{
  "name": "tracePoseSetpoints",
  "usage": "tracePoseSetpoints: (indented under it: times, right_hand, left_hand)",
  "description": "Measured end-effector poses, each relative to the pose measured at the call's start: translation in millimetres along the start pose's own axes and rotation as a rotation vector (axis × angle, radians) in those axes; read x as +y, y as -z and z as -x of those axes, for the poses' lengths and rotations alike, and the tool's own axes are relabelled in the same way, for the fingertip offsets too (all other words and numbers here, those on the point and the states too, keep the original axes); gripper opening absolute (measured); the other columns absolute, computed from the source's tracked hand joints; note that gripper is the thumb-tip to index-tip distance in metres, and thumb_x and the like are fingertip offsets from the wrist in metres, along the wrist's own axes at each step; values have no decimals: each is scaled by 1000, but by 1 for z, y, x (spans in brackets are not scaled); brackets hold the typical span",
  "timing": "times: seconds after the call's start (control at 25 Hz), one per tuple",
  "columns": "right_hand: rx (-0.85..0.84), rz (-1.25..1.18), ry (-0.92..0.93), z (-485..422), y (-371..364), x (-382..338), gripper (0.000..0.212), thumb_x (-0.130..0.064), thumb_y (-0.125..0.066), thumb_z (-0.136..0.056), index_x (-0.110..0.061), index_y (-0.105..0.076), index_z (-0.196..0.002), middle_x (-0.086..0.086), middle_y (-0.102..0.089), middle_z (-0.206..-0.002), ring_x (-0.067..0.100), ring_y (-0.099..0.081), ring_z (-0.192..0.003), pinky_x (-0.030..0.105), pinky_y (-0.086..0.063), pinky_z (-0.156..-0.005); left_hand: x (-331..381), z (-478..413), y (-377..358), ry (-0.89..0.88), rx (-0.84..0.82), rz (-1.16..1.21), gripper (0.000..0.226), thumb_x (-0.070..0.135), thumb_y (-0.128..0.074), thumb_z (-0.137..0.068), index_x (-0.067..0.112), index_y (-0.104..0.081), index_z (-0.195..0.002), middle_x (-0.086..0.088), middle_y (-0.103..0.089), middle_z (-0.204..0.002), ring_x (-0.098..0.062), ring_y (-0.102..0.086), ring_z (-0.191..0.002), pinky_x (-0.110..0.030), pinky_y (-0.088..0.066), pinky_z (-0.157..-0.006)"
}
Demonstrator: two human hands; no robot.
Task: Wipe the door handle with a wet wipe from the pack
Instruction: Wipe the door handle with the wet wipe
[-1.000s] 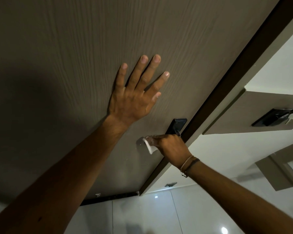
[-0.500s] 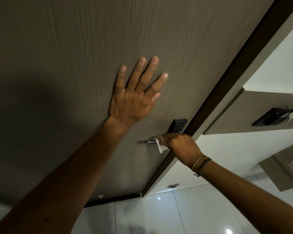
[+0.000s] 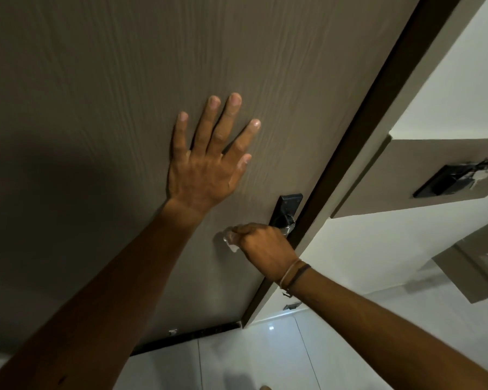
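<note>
My left hand [image 3: 206, 161] lies flat on the brown wood-grain door [image 3: 96, 108], fingers spread, above and left of the lock. My right hand [image 3: 262, 246] is closed around the lever of the door handle [image 3: 286, 225], with a white wet wipe [image 3: 230, 240] bunched in its fingers and sticking out at the lever's free end. The lever itself is mostly hidden under the hand and wipe. The handle's black backplate [image 3: 289, 204] shows above my knuckles. The wipe pack is not in view.
The door's dark edge [image 3: 378, 114] runs diagonally to the right of the handle. Beyond it another door [image 3: 406, 175] carries a black lock plate with keys [image 3: 457, 177]. White glossy floor tiles [image 3: 265, 358] lie below.
My right hand slid with the wipe toward the lock plate, then back out to the lever's free end, covering the metal tip again. My left hand stayed pressed on the door.
</note>
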State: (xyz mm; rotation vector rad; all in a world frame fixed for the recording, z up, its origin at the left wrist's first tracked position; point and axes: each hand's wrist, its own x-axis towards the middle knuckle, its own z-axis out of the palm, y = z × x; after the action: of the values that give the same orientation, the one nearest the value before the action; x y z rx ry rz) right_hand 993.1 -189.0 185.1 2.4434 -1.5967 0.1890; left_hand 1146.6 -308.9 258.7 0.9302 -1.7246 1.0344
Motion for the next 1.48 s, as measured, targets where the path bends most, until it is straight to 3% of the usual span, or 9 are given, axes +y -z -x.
tracePoseSetpoints:
  times: [0.16, 0.32, 0.44, 0.6, 0.8, 1.04, 1.16, 1.28, 1.48]
  right_hand:
    - [58, -45, -57, 23, 0, 27, 43, -17, -79, -89, -15, -68, -131, 14, -77, -118, 33, -76, -103, 43, -66, -81]
    - [174, 89, -113, 63, -7, 53, 73, -13, -98, -64, -7, -70, -131, 19, -74, -127, 37, -72, -115, 50, -62, -92]
    - [248, 86, -171, 74, -7, 67, 75, -3, -98, -59, -6, -71, -129, 18, -72, -132, 36, -71, -117, 50, -61, -92]
    - [284, -23, -364, 79, -18, 59, 74, 5, -92, -65, -9, -68, -134, 15, -68, -139, 34, -71, -118, 47, -63, -90]
    - [251, -67, -328, 74, -17, 65, 73, 7, -88, -68, -10, -66, -136, 15, -66, -141, 33, -69, -121, 48, -60, -92]
    - [495, -614, -703, 70, -34, 26, 48, -5, -73, -93, -12, -63, -140, 6, -64, -143, 22, -61, -131, 30, -44, -113]
    - [761, -1069, -1049, 54, -32, 19, 36, -15, -67, -99, -13, -66, -135, -8, -70, -123, 20, -69, -114, 5, -53, -88]
    - [847, -1308, -1237, 40, -35, 7, 35, -14, -64, -101, -14, -65, -136, -8, -70, -120, 21, -69, -112, 2, -53, -76]
    - [546, -602, -811, 69, -31, 25, 45, -13, -68, -98, -16, -60, -142, -9, -69, -123, 0, -63, -105, 6, -44, -100]
  left_hand:
    - [-1, 2, 0, 1, -16, -37, 68, 55, -47, -116, 31, -21, -175, -11, -18, -178, -34, 0, -168, -56, 14, -137]
    - [-1, 3, -2, -20, -28, -39, 78, 56, -47, -116, 30, -6, -178, -12, -5, -182, -32, 6, -171, -56, 17, -136]
    - [0, 6, -3, 8, -19, -15, 77, 54, -46, -117, 32, -5, -179, -8, 12, -186, -27, 19, -172, -56, 13, -137]
    - [0, 9, -6, 37, -7, 10, 74, 51, -48, -117, 32, -13, -179, -5, 10, -186, -26, 15, -173, -55, 12, -138]
    - [0, 10, -13, 53, 28, 6, 73, 53, -48, -116, 33, -17, -178, -4, 4, -187, -26, 9, -174, -55, 11, -140]
    - [0, 12, -14, 51, 27, 5, 73, 54, -50, -115, 34, -20, -178, -4, 1, -187, -26, 8, -174, -55, 11, -140]
    - [0, 10, -12, 66, 21, 8, 72, 53, -51, -115, 34, -21, -178, -4, 1, -187, -26, 8, -174, -55, 11, -140]
    - [0, 11, -10, 65, 25, 15, 72, 51, -52, -115, 33, -22, -178, -4, 3, -187, -26, 9, -174, -55, 11, -140]
    - [0, 10, -7, 66, 32, 27, 69, 49, -47, -115, 32, -23, -178, -3, 5, -187, -25, 10, -174, -55, 10, -139]
